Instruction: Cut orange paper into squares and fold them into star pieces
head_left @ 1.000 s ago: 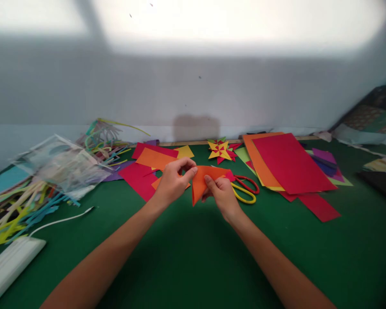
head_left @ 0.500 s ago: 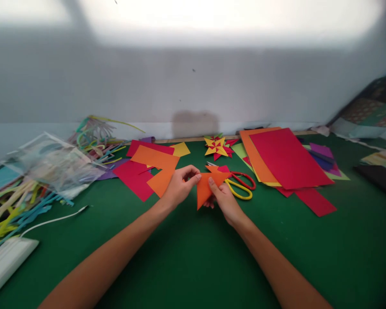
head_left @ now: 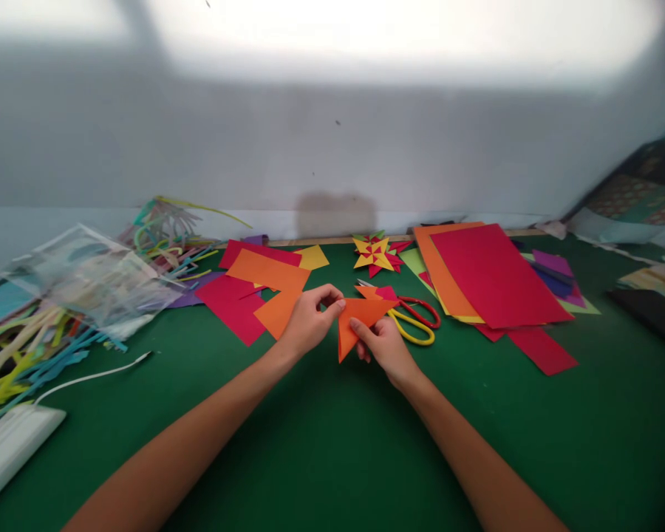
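Observation:
A folded orange paper triangle [head_left: 360, 312] is held above the green table between both hands. My left hand [head_left: 312, 316] pinches its upper left corner between thumb and fingertips. From the right, my right hand [head_left: 385, 343] grips the triangle, the thumb flat on its face and the fingers behind it, partly hidden. Just beyond lie scissors [head_left: 415, 329] with one red and one yellow handle loop, their blades partly covered by small orange and red paper pieces [head_left: 386, 292]. Farther back sits a layered paper star [head_left: 374, 253] in yellow and red.
Red and orange paper pieces [head_left: 269, 270] lie at the left. Larger red sheets [head_left: 493, 273] are stacked at the right. On the far left are a clear plastic bag [head_left: 89, 270], colourful strips [head_left: 38, 347] and a white power strip [head_left: 19, 443] with a cable.
My right thumb has slid left and slightly down across the orange triangle. My left hand keeps its pinch in nearly the same place.

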`<action>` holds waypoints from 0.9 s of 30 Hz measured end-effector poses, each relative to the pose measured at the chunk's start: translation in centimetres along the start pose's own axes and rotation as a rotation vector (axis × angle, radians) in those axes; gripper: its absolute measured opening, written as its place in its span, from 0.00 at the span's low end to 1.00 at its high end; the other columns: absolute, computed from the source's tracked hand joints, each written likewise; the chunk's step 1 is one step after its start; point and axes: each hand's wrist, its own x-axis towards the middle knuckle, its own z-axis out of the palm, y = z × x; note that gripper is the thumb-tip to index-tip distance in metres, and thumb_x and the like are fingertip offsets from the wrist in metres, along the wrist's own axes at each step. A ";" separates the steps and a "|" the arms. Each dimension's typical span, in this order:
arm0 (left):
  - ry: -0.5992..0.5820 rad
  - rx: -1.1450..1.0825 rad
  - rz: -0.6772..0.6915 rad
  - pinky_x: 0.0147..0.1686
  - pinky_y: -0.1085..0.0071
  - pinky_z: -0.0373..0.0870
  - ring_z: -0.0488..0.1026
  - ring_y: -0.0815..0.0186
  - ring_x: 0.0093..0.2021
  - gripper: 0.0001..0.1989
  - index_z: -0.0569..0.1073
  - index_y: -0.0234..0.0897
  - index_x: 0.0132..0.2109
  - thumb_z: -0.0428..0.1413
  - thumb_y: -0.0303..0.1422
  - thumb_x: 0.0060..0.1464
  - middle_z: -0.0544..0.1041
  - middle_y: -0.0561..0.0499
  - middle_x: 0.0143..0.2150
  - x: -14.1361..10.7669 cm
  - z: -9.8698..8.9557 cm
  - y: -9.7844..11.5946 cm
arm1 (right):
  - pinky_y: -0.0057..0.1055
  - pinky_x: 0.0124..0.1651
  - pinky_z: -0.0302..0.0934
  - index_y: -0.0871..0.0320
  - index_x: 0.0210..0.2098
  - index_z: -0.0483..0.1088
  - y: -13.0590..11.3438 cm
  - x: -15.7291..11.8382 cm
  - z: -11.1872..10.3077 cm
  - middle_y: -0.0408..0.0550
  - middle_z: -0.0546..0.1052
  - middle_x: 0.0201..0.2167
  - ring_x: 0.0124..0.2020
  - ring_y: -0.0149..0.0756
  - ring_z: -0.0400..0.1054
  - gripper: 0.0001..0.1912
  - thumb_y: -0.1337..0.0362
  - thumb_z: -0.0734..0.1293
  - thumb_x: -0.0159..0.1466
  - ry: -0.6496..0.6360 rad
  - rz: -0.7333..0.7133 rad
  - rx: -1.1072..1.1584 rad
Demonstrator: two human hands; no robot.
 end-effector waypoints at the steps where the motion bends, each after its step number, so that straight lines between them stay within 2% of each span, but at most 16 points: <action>1: -0.006 -0.019 -0.006 0.33 0.68 0.62 0.67 0.65 0.32 0.07 0.72 0.38 0.33 0.55 0.35 0.58 0.72 0.53 0.30 0.0 0.0 0.0 | 0.24 0.16 0.46 0.59 0.19 0.66 -0.1 -0.1 0.0 0.40 0.66 0.11 0.12 0.25 0.56 0.30 0.40 0.68 0.64 -0.002 -0.003 0.022; 3: -0.018 -0.055 -0.014 0.33 0.69 0.62 0.66 0.65 0.31 0.08 0.72 0.38 0.33 0.55 0.36 0.59 0.72 0.53 0.30 0.0 0.0 0.1 | 0.25 0.15 0.42 0.57 0.18 0.62 -0.2 -0.3 0.2 0.38 0.61 0.10 0.12 0.25 0.53 0.32 0.38 0.64 0.66 -0.024 0.006 0.092; 5: -0.019 -0.071 -0.014 0.32 0.69 0.62 0.65 0.66 0.31 0.08 0.72 0.37 0.33 0.55 0.36 0.59 0.71 0.53 0.29 -0.1 0.0 0.2 | 0.25 0.15 0.43 0.56 0.18 0.60 -0.4 -0.5 0.5 0.37 0.59 0.10 0.11 0.25 0.52 0.33 0.37 0.62 0.67 -0.056 0.028 0.138; 11: 0.004 -0.007 0.034 0.34 0.68 0.61 0.67 0.66 0.33 0.07 0.72 0.37 0.34 0.55 0.33 0.60 0.73 0.53 0.31 -0.2 -0.4 0.4 | 0.26 0.17 0.47 0.55 0.13 0.58 -0.3 -0.6 1.1 0.37 0.57 0.08 0.10 0.27 0.57 0.35 0.40 0.64 0.67 -0.100 -0.007 0.053; 20: 0.001 0.026 0.040 0.34 0.68 0.62 0.68 0.65 0.33 0.07 0.72 0.38 0.34 0.55 0.35 0.60 0.73 0.52 0.31 -0.1 -0.5 0.7 | 0.27 0.20 0.49 0.57 0.19 0.64 -0.7 -0.8 0.7 0.39 0.64 0.13 0.15 0.26 0.55 0.28 0.44 0.68 0.66 -0.138 -0.088 -0.067; 24: -0.006 0.006 0.038 0.34 0.69 0.62 0.68 0.66 0.33 0.07 0.71 0.38 0.34 0.55 0.34 0.60 0.73 0.53 0.32 -0.2 -0.3 0.7 | 0.25 0.19 0.47 0.57 0.26 0.66 -0.4 -0.8 1.0 0.36 0.64 0.15 0.16 0.26 0.55 0.24 0.44 0.73 0.61 -0.108 -0.055 0.008; 27: -0.009 -0.004 0.030 0.34 0.69 0.62 0.68 0.66 0.33 0.07 0.72 0.37 0.34 0.55 0.33 0.60 0.73 0.53 0.32 -0.2 -0.3 0.8 | 0.26 0.18 0.45 0.56 0.20 0.63 0.2 -0.7 1.3 0.38 0.63 0.12 0.13 0.26 0.54 0.31 0.38 0.64 0.66 -0.092 -0.001 0.029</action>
